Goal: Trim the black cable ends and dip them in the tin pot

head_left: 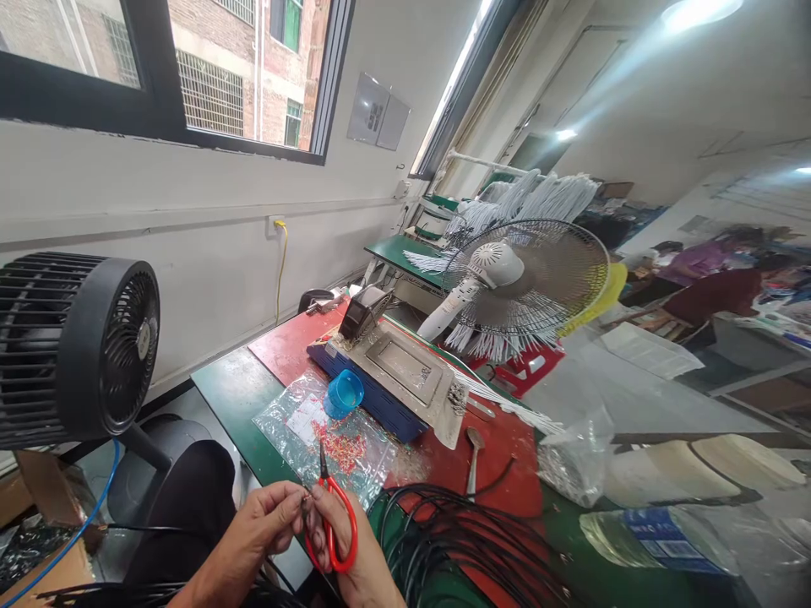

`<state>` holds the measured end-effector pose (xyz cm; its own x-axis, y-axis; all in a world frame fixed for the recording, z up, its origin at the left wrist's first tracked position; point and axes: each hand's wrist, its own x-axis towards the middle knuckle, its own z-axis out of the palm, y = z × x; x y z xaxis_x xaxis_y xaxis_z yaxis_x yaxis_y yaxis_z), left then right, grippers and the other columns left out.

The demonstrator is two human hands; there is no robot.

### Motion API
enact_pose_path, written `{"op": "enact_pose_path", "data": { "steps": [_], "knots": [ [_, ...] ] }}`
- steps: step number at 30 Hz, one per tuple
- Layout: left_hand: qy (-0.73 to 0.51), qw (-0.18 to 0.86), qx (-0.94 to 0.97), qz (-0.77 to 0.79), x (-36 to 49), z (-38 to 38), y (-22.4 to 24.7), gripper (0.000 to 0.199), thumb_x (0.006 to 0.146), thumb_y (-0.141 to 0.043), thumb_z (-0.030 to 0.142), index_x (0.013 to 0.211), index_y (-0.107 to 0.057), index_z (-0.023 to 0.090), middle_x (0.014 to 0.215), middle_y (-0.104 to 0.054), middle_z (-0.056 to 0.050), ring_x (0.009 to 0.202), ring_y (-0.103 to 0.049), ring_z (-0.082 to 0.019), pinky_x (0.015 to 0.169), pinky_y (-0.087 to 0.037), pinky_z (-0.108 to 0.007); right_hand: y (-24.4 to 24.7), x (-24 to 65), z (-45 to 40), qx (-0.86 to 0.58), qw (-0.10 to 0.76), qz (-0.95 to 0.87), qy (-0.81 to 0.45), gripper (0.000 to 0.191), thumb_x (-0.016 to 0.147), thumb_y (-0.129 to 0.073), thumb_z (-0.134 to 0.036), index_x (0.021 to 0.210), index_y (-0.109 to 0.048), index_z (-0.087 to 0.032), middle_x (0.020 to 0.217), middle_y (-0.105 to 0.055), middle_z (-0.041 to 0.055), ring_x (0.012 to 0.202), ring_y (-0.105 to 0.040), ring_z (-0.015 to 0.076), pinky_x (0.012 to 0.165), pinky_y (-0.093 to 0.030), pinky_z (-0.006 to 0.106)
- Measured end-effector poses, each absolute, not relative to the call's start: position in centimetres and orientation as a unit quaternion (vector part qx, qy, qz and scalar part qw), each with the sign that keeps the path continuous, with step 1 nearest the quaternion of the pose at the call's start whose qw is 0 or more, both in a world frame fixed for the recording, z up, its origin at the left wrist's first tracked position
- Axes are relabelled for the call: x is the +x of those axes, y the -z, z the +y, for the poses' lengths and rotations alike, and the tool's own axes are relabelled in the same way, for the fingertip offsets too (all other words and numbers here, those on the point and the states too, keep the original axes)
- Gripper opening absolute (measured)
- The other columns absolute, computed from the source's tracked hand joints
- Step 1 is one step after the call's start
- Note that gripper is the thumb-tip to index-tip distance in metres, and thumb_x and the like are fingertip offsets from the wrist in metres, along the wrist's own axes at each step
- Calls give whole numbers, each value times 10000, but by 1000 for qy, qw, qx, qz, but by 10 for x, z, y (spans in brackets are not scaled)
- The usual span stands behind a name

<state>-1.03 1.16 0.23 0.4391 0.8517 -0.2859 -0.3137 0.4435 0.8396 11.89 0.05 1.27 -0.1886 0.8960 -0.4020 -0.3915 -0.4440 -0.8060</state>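
Observation:
My right hand is closed round a pair of scissors with red handles. Their dark, narrow blades point up and away, over a clear plastic bag. Close against it, my left hand pinches what looks like the thin end of a black cable; the fingers hide most of it. Both hands' fingertips meet near the scissors' pivot. Small red and pale clippings lie scattered on the bag, beside a blue cup. A bundle of black cables lies to the right of my right hand.
Behind the bag stands a blue-sided machine with a grey top. A spoon lies on the red mat. A black fan stands left, a larger fan beyond the table. At right are a plastic bottle and people farther back.

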Motion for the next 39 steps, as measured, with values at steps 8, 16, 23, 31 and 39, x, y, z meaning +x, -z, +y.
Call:
{"op": "enact_pose_path", "data": {
  "steps": [8, 16, 23, 31, 39],
  "knots": [
    [-369, 771, 373, 362, -8, 12, 1, 370, 759, -590, 505, 631, -571, 159, 571, -547, -17, 458, -365, -98, 471, -193, -276, -4, 116, 0, -450, 463, -250, -722, 474, 682, -656, -563, 521, -531, -136, 385, -445, -49, 294, -337, 27, 322, -216, 165],
    [-387, 765, 373, 354, -6, 15, 2, 350, 776, -584, 478, 645, -563, 154, 571, -532, -10, 455, -336, -85, 473, -150, -281, -6, 112, -4, -437, 504, -243, -704, 474, 696, -636, -581, 565, -541, -136, 401, -426, -61, 307, -320, 22, 324, -219, 158],
    [-389, 761, 369, 365, -7, 14, 4, 385, 745, -600, 520, 632, -577, 153, 532, -539, -11, 430, -315, -75, 451, -128, -274, 8, 113, 0, -439, 483, -324, -685, 483, 725, -602, -585, 544, -519, -145, 357, -403, -63, 281, -320, 30, 300, -202, 159],
    [-411, 754, 334, 389, -8, 13, 3, 340, 707, -666, 487, 738, -642, 149, 541, -443, 43, 456, -263, -63, 450, -142, -241, 20, 111, -6, -472, 487, -362, -639, 445, 731, -612, -566, 624, -523, -144, 377, -400, -74, 304, -308, 31, 318, -216, 163],
    [-405, 758, 341, 380, -9, 12, 1, 320, 742, -639, 455, 693, -622, 139, 565, -480, 22, 460, -272, -71, 456, -157, -252, 24, 113, -4, -465, 476, -352, -658, 518, 694, -578, -654, 592, -528, -149, 371, -392, -71, 285, -309, 33, 309, -202, 172]
  ]
}}
